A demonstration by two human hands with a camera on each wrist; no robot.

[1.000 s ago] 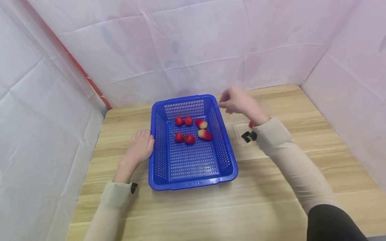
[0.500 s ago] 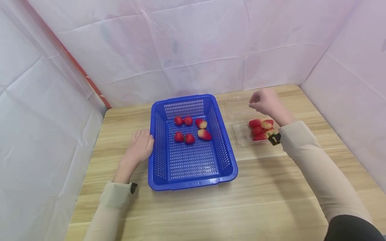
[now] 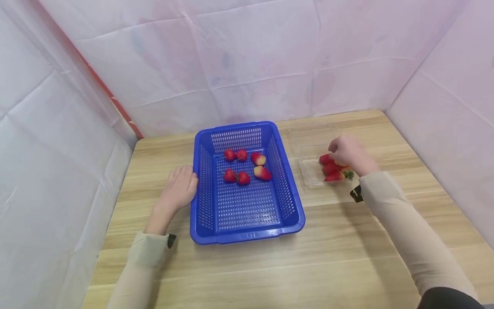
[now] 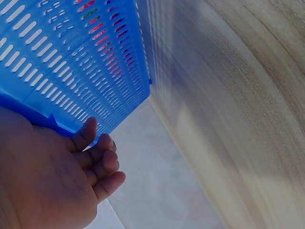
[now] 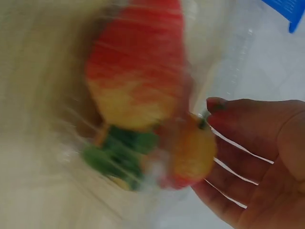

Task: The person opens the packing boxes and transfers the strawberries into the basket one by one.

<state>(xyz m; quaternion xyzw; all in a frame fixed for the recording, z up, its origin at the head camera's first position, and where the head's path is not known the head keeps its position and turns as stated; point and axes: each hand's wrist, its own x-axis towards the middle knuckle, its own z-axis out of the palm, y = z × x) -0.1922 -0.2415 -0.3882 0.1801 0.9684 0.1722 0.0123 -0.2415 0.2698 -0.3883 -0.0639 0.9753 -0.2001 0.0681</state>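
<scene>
A blue perforated plastic basket stands mid-table, holding several red cherries and two red-and-yellow strawberries. Against its left rim rests my left hand. In the left wrist view, that hand's fingers are slightly bent beside the rim. My right hand is down over a clear plastic box holding several strawberries. In the right wrist view its thumb is by the stem of a yellow-and-red strawberry, its other fingers beside and partly behind the fruit. No firm grip shows.
The box's clear lid lies folded back behind it. Both stand on a wooden table. Pale cloth walls border the table at the back and on both sides.
My right hand has moved right, from beside the basket's far right corner to above the clear box, then down to the strawberries. My left hand and the basket have stayed put.
</scene>
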